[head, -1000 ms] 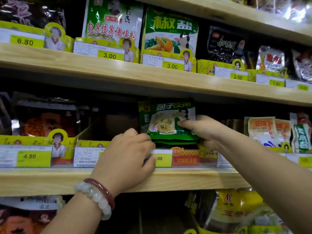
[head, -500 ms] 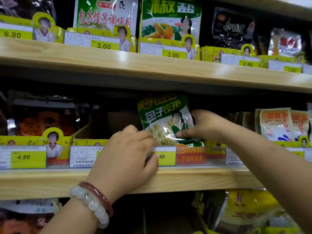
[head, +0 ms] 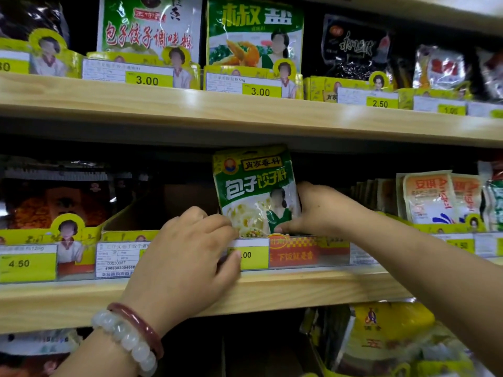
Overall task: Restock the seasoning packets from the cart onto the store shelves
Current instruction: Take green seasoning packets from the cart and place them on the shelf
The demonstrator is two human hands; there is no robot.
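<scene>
A green seasoning packet (head: 255, 186) with white and yellow lettering stands upright at the front of the middle shelf (head: 285, 289). My right hand (head: 318, 210) grips its right edge and lower corner. My left hand (head: 187, 257) rests on the shelf's front rail, thumb on the yellow price label (head: 253, 255), fingers curled over the top of the rail by the packet's lower left corner. Whether those fingers touch the packet I cannot tell. Two bracelets sit on the left wrist. The cart is out of view.
A brown cardboard tray (head: 163, 213) left of the packet looks nearly vacant. Orange-white packets (head: 435, 197) stand to the right and dark packets (head: 54, 197) to the left. The upper shelf (head: 245, 110) hangs close above the packet's top. Yellow bags (head: 381, 338) fill the shelf below.
The green packet has been tipped up from lying low and leaning to standing upright and taller in its slot. My right hand slid to its right edge. The left hand stayed on the rail.
</scene>
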